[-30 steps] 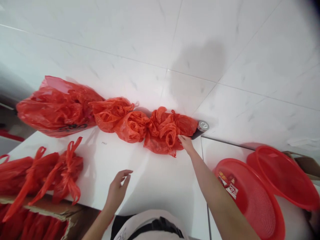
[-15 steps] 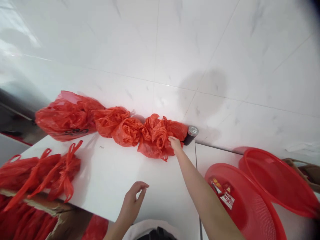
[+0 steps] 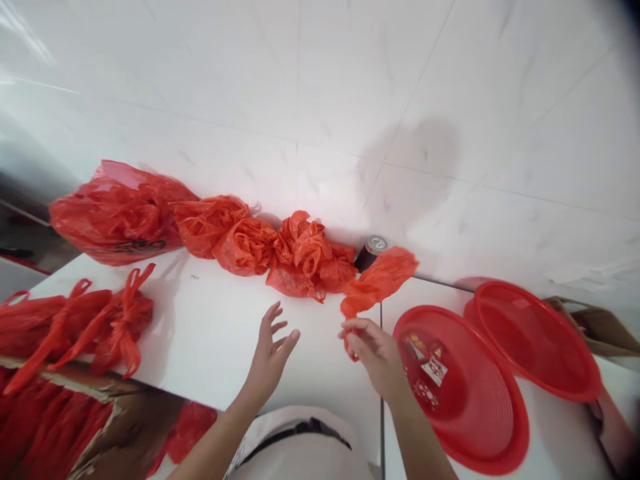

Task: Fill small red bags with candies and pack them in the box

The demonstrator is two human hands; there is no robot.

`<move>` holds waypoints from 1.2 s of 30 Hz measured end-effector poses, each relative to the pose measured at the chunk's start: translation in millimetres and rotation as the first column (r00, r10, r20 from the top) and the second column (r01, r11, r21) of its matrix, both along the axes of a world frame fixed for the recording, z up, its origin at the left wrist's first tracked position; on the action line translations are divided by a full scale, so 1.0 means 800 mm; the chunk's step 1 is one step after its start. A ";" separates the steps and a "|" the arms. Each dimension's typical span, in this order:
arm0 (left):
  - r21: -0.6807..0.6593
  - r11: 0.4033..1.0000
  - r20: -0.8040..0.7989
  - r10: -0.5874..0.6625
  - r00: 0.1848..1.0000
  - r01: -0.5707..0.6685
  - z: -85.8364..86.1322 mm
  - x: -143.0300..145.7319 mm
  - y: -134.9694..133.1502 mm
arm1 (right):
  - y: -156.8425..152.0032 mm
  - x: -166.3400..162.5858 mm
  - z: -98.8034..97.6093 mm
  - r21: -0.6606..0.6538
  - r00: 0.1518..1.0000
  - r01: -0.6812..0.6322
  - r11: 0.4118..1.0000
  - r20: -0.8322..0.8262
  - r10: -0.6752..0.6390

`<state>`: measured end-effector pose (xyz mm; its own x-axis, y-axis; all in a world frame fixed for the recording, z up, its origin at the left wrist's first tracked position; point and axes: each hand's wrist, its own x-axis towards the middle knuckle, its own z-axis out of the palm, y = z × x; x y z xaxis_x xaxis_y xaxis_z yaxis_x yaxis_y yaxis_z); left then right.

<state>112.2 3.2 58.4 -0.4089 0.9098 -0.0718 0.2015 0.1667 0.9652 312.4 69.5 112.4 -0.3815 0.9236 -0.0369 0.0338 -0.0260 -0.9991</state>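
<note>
My right hand (image 3: 371,348) is closed on a crumpled red plastic bag (image 3: 379,281) and holds it just above the white table (image 3: 220,333), near the table's right edge. My left hand (image 3: 271,354) hovers open beside it, fingers spread, holding nothing. A row of bunched red plastic bags (image 3: 280,250) lies along the tiled wall behind both hands. A dark roll with a grey top (image 3: 371,251) stands at the right end of that row.
A large red bag (image 3: 117,217) lies at the far left of the row. Tied red bags (image 3: 85,327) rest on a cardboard box (image 3: 107,407) at the left. Two red mesh baskets (image 3: 465,387) (image 3: 535,340) sit at the right, the nearer one holding small packets (image 3: 430,367).
My right hand has drawn back from the row by the wall, taking one red bag with it toward me. My left hand has risen and opened wider.
</note>
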 end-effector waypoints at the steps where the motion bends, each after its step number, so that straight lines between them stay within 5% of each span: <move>1: 0.020 0.999 -0.083 -0.047 0.995 0.049 0.001 0.008 0.005 | -0.019 -0.003 -0.009 -0.062 0.999 -0.030 0.998 -0.032 0.028; 4: 0.007 0.953 -0.365 -0.280 0.888 0.303 -0.011 0.030 0.011 | -0.060 -0.009 -0.019 -0.193 0.990 -0.087 0.977 -0.128 0.063; 7: -0.123 0.879 -0.400 -0.469 0.787 0.461 -0.027 0.035 0.007 | -0.072 0.001 -0.015 -0.245 0.980 -0.042 0.969 -0.198 -0.007; 9: -0.177 0.866 -0.369 -0.499 0.784 0.468 -0.032 0.026 0.003 | -0.064 0.018 -0.010 -0.263 0.951 0.151 0.953 -0.224 -0.212; 12: -0.231 0.876 -0.368 -0.481 0.796 0.422 -0.031 -0.001 -0.004 | -0.041 0.049 -0.007 -0.330 0.808 0.461 0.824 -0.228 -0.544; 14: -0.268 0.876 -0.372 -0.478 0.795 0.401 -0.028 -0.016 -0.009 | -0.028 0.063 -0.007 -0.365 0.753 0.531 0.765 -0.209 -0.623; 19: -0.192 0.924 -0.411 -0.381 0.828 0.330 -0.030 -0.026 -0.021 | -0.017 0.071 -0.010 -0.345 0.721 0.583 0.735 -0.198 -0.665; 22: -0.098 0.966 -0.423 -0.259 0.868 0.241 -0.034 -0.026 -0.023 | -0.017 0.074 -0.007 -0.349 0.710 0.575 0.740 -0.236 -0.664; 28: 0.002 0.969 -0.382 -0.226 0.896 0.245 -0.026 -0.009 -0.020 | -0.028 0.065 0.000 -0.349 0.794 0.439 0.828 -0.280 -0.539; 33: 0.067 0.881 -0.339 -0.422 0.841 0.468 0.003 0.051 -0.004 | -0.036 0.026 0.005 -0.327 0.932 0.178 0.928 -0.248 -0.266; 36: 0.019 0.872 -0.070 -0.486 0.871 0.488 0.015 0.074 0.013 | -0.032 0.011 0.009 -0.275 0.954 0.086 0.958 -0.253 -0.158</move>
